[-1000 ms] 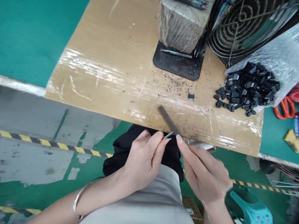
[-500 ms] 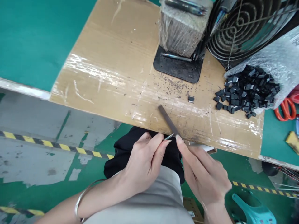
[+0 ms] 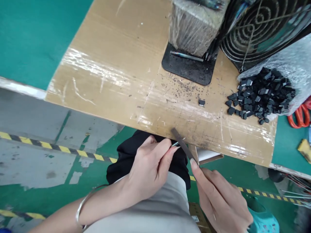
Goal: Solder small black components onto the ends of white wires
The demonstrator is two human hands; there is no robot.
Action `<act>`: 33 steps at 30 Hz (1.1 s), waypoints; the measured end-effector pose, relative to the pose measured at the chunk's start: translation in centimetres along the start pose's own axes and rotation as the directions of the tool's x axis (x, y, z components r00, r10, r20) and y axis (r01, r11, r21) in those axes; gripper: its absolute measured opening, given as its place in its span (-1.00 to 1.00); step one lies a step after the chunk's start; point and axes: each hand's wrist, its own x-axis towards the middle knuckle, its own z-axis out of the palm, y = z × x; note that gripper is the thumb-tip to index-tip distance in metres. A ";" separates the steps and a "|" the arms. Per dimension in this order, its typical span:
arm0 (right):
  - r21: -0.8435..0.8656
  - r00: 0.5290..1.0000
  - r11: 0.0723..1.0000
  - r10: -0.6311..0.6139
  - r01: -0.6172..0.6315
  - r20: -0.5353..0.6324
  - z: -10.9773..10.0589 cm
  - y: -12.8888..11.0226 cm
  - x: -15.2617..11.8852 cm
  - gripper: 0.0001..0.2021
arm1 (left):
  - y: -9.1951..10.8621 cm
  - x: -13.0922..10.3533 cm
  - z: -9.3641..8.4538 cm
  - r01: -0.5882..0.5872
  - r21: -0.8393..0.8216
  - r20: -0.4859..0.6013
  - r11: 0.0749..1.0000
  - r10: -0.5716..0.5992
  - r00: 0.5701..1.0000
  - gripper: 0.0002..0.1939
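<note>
My left hand [image 3: 152,168] pinches a thin pointed metal rod [image 3: 175,144] between thumb and forefinger; its tip pokes out to the right. A flat grey file [image 3: 182,144] is gripped in my right hand [image 3: 218,197], thumb lying along it. The file crosses over the rod close to its tip, at the table's front edge. Its far end points up and to the left over the brown cardboard [image 3: 116,94]. My fingers hide the rest of the rod and the file's near end.
A lone small black plastic part [image 3: 201,103] lies on the cardboard, left of a heap of black parts [image 3: 264,94] spilling from a clear bag [image 3: 298,64]. Behind are a wrapped block [image 3: 194,32] on a black plate [image 3: 187,69], a fan [image 3: 259,29] and red scissors [image 3: 298,116].
My right hand has drawn the file down and to the right across the rod. My left hand stays almost in place, and the view has shifted slightly.
</note>
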 end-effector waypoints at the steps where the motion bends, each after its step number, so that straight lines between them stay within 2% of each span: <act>1: -0.012 1.000 1.000 0.008 -0.008 -0.012 0.0 0.0 0.0 -0.41 | 0.0 0.0 0.0 -0.017 0.010 -0.009 1.000 0.017 1.000 -0.66; 4: -0.010 0.996 1.000 0.018 -0.018 -0.084 0.7 0.2 0.9 -0.59 | -0.2 0.0 0.1 -0.044 0.045 -0.029 0.998 0.045 0.999 -0.66; 6: -0.011 0.997 1.000 0.013 -0.014 -0.082 0.9 0.2 1.4 -0.67 | -0.2 -0.1 0.0 -0.037 0.053 -0.026 0.998 0.039 0.999 -0.66; 11: -0.001 1.000 1.000 0.008 -0.008 -0.009 -0.2 -0.2 0.3 -0.59 | -0.3 -0.1 0.1 -0.038 0.037 -0.009 0.999 0.038 0.999 -0.67; 17: 0.038 0.998 0.999 0.011 -0.009 -0.064 0.8 -0.2 1.6 -0.70 | -0.5 -0.1 0.2 -0.068 0.072 -0.046 0.995 0.071 0.996 -0.65; 23: 0.019 1.000 1.000 0.001 -0.001 -0.001 0.0 -0.2 0.6 -0.46 | -0.5 0.0 0.3 -0.094 0.064 -0.057 0.993 0.098 0.994 -0.62; 28: 0.038 0.998 0.999 0.000 0.002 -0.059 0.8 -0.1 1.6 -0.67 | -0.6 0.0 0.2 -0.106 0.113 -0.066 0.988 0.114 0.991 -0.63; 33: 0.023 1.000 1.000 -0.001 0.001 -0.010 0.0 -0.2 0.5 -0.69 | -0.6 0.0 0.2 -0.106 0.116 -0.071 0.988 0.115 0.991 -0.62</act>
